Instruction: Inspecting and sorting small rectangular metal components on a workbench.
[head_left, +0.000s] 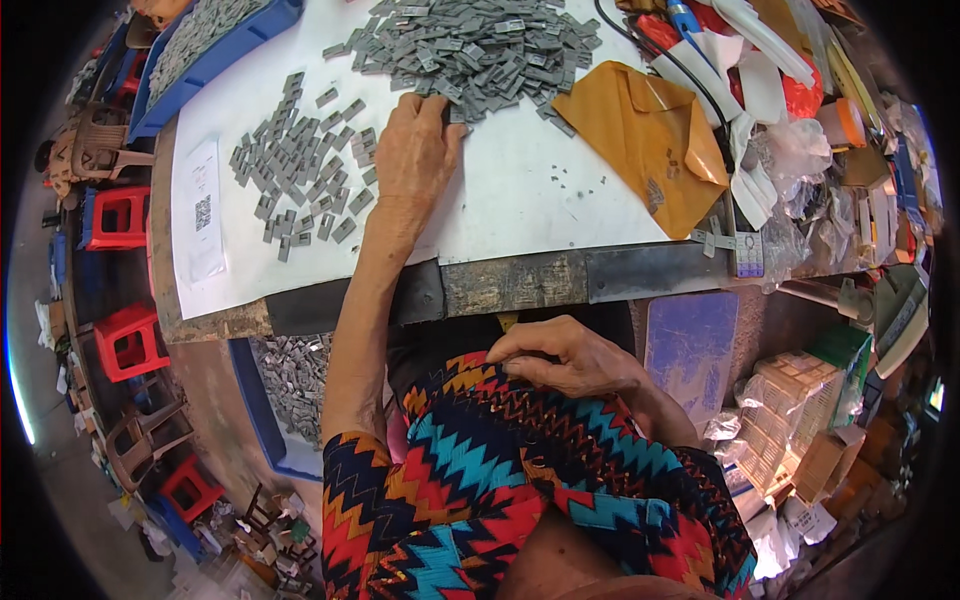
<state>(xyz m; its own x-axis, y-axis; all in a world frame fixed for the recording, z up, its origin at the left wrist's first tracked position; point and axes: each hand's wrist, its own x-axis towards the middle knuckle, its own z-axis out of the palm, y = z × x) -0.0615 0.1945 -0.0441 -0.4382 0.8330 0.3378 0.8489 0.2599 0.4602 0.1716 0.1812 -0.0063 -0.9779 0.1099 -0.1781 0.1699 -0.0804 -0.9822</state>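
My left hand reaches over the white-covered table to the near edge of a big heap of small grey rectangular pieces. Its fingers are bent down and close together among the pieces; whatever lies under the fingertips is hidden. Left of this hand, many more grey pieces lie spread in a loose single layer, each with a small lighter mark. My right hand rests low in front of my body, below the table edge, over my patterned clothing. Its fingers are loosely curled, and nothing shows in them.
A blue bin of grey pieces stands at the far left; another blue bin sits under the table. Brown paper lies right of the heap, near a black cable and clutter of plastic bags. Red stools stand left.
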